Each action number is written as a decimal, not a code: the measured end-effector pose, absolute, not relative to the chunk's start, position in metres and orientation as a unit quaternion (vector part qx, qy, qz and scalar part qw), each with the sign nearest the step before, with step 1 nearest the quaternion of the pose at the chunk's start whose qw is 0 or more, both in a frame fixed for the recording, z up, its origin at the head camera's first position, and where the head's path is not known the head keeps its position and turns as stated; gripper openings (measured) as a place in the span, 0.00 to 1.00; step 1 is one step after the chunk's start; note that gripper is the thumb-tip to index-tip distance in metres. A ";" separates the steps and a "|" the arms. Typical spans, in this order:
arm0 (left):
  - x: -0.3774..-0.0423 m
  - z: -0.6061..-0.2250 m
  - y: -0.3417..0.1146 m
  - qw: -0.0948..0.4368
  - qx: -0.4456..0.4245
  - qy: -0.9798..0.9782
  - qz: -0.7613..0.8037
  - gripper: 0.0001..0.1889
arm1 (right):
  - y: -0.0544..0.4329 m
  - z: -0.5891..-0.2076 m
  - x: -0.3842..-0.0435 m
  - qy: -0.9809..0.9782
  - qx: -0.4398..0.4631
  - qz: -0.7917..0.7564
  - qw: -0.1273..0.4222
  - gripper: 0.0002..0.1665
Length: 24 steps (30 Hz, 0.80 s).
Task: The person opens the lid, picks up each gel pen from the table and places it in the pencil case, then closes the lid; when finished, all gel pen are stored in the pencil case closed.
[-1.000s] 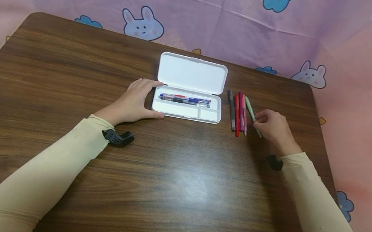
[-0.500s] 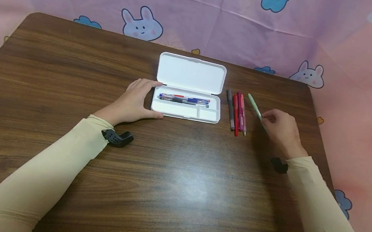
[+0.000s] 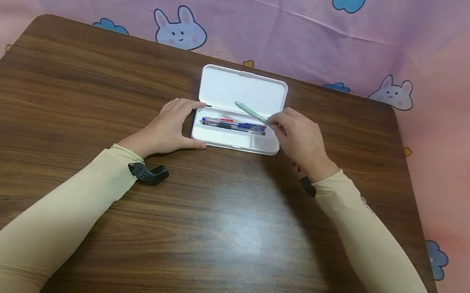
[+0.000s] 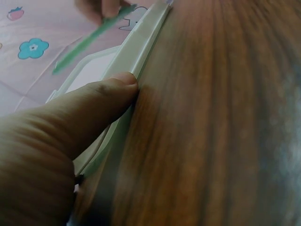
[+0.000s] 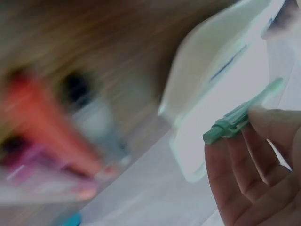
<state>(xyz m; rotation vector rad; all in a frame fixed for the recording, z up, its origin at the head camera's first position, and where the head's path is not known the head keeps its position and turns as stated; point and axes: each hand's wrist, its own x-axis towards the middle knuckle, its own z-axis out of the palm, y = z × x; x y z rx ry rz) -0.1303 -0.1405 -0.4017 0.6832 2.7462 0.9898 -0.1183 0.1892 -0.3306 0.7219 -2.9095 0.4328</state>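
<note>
A white pencil case (image 3: 223, 139) lies on the table with its lid (image 3: 245, 89) raised at the back. Several pens (image 3: 233, 126) with blue, red and black parts rest in its long rear compartment. My left hand (image 3: 163, 129) holds the case's left end, thumb at the front edge and forefinger near the hinge. Over the right part of the case, my right hand (image 3: 302, 137) pinches a light green pen (image 3: 249, 111). In the right wrist view the thumb and fingers grip that green pen (image 5: 242, 113) near its clip; its other end points away.
Right of the case lie loose pens, mostly hidden by my right hand in the head view. The right wrist view shows them blurred: a red pen (image 5: 51, 125), a grey one (image 5: 101, 125) and pink ones. A patterned cloth (image 3: 240, 18) hangs behind the wooden table (image 3: 191, 237).
My right hand has lifted the green pen off the table and carried it left, over the open case. The left hand has stayed at the case's left end.
</note>
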 end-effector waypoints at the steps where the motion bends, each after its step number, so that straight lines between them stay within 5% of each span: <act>1: -0.130 -0.402 -0.141 0.071 0.227 0.914 0.330 0.53 | 0.182 -0.331 -0.122 -0.958 0.249 0.137 0.049 0.09; 24: -0.131 -0.404 -0.141 0.075 0.223 0.914 0.331 0.53 | 0.129 -0.346 -0.152 -0.951 0.298 0.076 -0.026 0.14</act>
